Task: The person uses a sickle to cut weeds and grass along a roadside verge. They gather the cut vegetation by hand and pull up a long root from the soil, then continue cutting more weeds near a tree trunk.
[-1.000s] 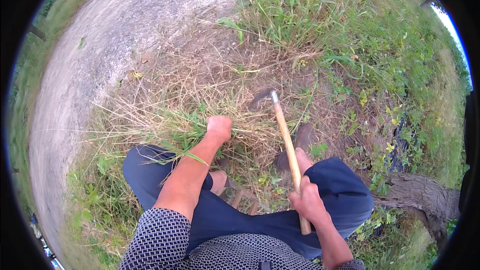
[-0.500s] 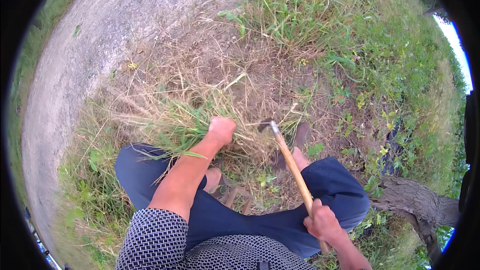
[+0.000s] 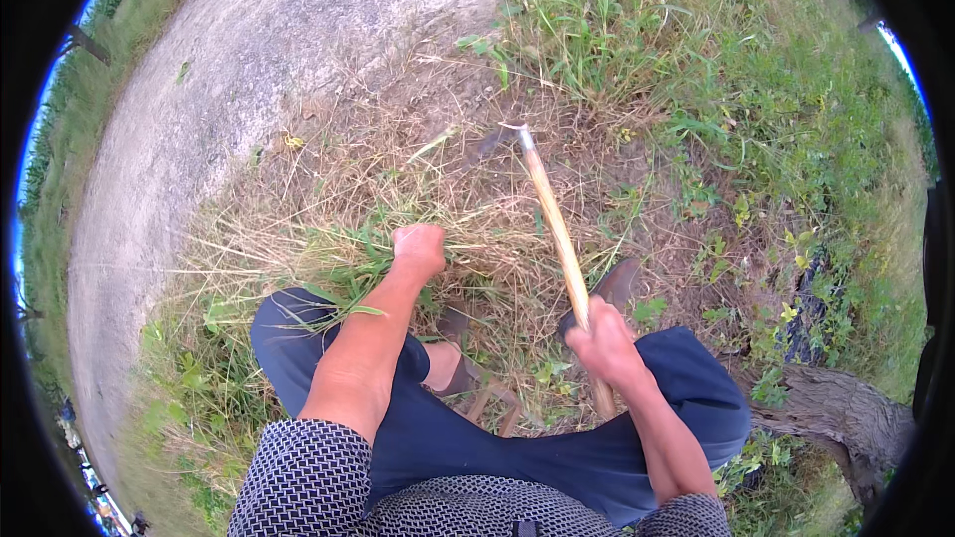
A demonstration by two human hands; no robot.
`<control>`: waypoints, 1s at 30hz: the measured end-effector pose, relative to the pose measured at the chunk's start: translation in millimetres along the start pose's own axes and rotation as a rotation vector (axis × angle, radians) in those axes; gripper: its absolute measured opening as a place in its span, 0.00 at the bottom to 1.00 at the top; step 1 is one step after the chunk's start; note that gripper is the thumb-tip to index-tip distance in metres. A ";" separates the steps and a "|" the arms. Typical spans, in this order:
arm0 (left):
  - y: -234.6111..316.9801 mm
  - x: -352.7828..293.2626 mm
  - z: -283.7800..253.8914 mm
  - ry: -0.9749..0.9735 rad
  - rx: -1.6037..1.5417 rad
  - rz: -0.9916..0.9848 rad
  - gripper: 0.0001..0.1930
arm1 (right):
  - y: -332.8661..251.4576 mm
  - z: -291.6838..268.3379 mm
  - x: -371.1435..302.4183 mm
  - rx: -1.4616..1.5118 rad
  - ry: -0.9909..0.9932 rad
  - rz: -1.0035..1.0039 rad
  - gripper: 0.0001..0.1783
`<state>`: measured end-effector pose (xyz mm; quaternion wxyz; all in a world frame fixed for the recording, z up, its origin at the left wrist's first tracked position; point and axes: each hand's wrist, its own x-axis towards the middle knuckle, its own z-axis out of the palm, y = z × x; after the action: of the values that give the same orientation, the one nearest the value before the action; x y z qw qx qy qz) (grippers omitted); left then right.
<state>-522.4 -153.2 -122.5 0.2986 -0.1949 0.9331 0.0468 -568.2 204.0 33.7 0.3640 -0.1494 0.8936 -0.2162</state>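
1. The left hand [image 3: 419,249] is closed in a fist on a tuft of grass [image 3: 348,273], part green and part dry, low to the ground just ahead of the left knee. The fingers are wrapped tight around the stalks, with no gap showing.

2. The right hand [image 3: 602,338] is closed around the lower end of a long pale wooden handle [image 3: 555,229]. The fingers curl fully round it, and a short stub of handle pokes out below the fist.

3. The handle runs up and away to a small dark metal blade [image 3: 497,139] that sits on the bare, scraped soil [image 3: 468,89], near a clump of tall green grass [image 3: 597,30]. Blade and gripped tuft are apart, with a mat of cut dry straw [image 3: 298,219] between them.

4. Judged from this stance, clean work calls for keeping the tuft pulled taut and leaning away from the blade, so the stalks stand firm against the cut.

5. The stroke is best kept low and shallow along the soil, and the blade kept to the far side of the fist.

6. A dark shoe [image 3: 615,283] rests just beside the handle, so a stroke drawn towards the body wants a short, checked finish.

7. A concrete path [image 3: 249,60] curves along the left, and a tree trunk [image 3: 846,418] lies at the lower right.
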 end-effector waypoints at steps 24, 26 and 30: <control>81.5 -38.2 -107.6 0.216 -0.043 0.147 0.18 | 12.1 -132.8 -220.6 0.081 -0.094 0.318 0.20; 83.9 -43.6 -155.8 0.344 -0.017 0.155 0.19 | 11.2 -139.8 -232.1 0.143 0.023 0.220 0.20; 73.4 -52.1 -249.3 0.741 0.091 0.177 0.11 | 20.4 -124.3 -244.7 0.245 0.232 0.049 0.21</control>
<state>-646.7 -119.0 109.1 -0.0557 -0.1040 0.9921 -0.0429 -490.4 360.0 246.7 0.2789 -0.0557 0.8999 -0.3305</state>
